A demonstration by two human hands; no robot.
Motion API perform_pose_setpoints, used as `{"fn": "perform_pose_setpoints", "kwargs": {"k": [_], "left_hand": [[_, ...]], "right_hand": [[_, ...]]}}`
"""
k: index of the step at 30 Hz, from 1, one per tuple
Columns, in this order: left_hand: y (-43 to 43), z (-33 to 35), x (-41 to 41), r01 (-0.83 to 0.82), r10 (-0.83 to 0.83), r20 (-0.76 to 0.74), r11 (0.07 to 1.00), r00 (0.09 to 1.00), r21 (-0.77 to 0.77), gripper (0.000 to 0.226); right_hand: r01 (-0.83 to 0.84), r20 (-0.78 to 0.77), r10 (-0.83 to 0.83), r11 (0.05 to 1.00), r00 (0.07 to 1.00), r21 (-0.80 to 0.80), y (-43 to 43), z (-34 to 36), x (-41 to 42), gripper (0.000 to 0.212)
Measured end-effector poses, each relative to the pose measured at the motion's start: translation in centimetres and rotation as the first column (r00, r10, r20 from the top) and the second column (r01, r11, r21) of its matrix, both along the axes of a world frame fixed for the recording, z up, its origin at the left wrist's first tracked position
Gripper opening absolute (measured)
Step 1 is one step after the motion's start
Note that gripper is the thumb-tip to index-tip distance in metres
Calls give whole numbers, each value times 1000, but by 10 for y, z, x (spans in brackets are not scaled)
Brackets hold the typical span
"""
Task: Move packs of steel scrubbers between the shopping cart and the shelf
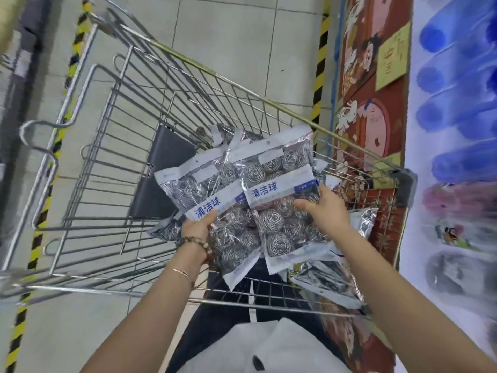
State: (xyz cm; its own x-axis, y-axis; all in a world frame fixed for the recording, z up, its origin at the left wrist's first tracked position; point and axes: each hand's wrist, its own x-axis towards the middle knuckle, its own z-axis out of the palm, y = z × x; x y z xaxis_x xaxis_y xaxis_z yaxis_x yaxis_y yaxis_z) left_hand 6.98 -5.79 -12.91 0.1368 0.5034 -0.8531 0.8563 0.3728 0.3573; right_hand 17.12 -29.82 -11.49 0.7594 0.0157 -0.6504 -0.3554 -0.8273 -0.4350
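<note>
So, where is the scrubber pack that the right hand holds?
Head view, right of centre: the right pack is gripped by the right hand over the shopping cart, close beside the left pack.

Wire shopping cart [215, 74] on tiled floor [228, 36] — scrubber packs [330, 284] heaped inside it.
</note>
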Motion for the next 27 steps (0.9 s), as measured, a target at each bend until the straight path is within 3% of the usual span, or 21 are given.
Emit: {"fn": "perform_pose_setpoints", "kwargs": {"k": [5,9,14,18,24,27], "left_hand": [[2,37,12,169,-182,219,983,959,77,52],[6,56,15,304,-346,320,937,882,174,16],[8,76,22,353,-406,414,914,815,201,16],[0,86,29,390,-393,454,915,799,106,7],[-8,93,39,457,-524,458,851,718,257,24],[-7,91,43,469,-530,483,846,697,254,27]], "right_hand": [[112,87,-122,988,989,106,-23,33,-18,49],[252,152,-300,928,942,273,-47,52,-26,47],[382,156,-492,807,856,450,-70,63,-36,59],[433,163,-572,751,804,499,-81,67,-50,55],[506,205,-673,692,711,514,-92,79,-76,50],[558,219,-731,649,647,517,-91,82,-98,49]]}}
